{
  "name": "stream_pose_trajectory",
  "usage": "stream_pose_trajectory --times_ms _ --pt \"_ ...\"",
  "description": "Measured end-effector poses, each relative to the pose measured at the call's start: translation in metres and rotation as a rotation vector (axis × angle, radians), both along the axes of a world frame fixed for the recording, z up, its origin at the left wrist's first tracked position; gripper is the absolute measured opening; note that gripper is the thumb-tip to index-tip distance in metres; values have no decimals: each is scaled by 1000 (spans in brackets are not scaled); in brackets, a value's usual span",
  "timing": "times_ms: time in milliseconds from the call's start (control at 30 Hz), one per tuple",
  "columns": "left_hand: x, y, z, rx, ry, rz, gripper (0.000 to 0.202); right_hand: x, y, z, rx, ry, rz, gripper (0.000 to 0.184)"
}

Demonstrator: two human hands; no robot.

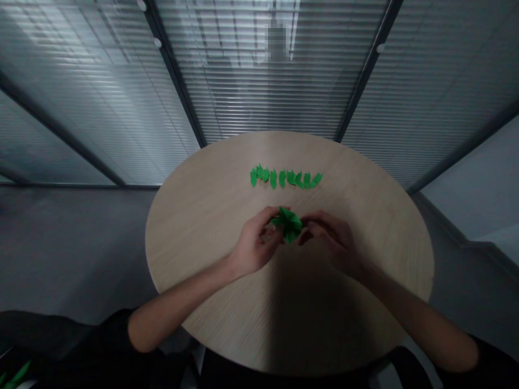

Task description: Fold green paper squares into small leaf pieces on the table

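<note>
A small green folded paper piece (289,223) is held above the middle of a round light wooden table (203,259). My left hand (255,243) pinches its left side with thumb and fingers closed. From the right, my right hand (330,240) grips the same piece, fingers curled around its edge. Beyond the hands lies a row of several small green folded paper units (284,178) on the tabletop.
Glass walls with horizontal blinds (263,81) stand behind the table. Dark frame posts (174,70) divide them. Grey floor surrounds the table. A bit of green paper (16,374) shows at the bottom left corner.
</note>
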State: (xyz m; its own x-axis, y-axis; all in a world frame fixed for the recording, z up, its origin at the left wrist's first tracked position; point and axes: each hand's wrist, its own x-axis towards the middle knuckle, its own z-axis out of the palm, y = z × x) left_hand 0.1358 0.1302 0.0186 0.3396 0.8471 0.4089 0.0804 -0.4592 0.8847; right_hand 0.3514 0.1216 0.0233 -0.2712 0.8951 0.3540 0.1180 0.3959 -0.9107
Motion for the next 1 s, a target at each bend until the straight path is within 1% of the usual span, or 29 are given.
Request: stream_pose_trajectory --times_ms 100,167,233,367,533,700,833,1000 --pt "-2 0 0 49 52 -48 41 -1 4 0 -144 120 17 30" --pt "-2 0 0 67 71 -71 43 -1 7 0 -201 136 48 29" --pt "-2 0 -1 47 63 -101 42 0 8 1 -229 128 67 27" --pt "0 0 -2 -61 -17 -157 42 3 8 4 -230 117 41 23" --pt "3 3 -1 -167 -154 -129 35 4 8 5 -190 119 -2 17" --pt "5 5 0 -305 -264 -163 31 1 4 6 -145 143 -46 15" --pt "6 5 1 -314 -291 -148 31 1 3 5 -145 144 -51 14" --pt "6 7 4 -293 -294 -130 32 5 6 4 -249 185 41 18"
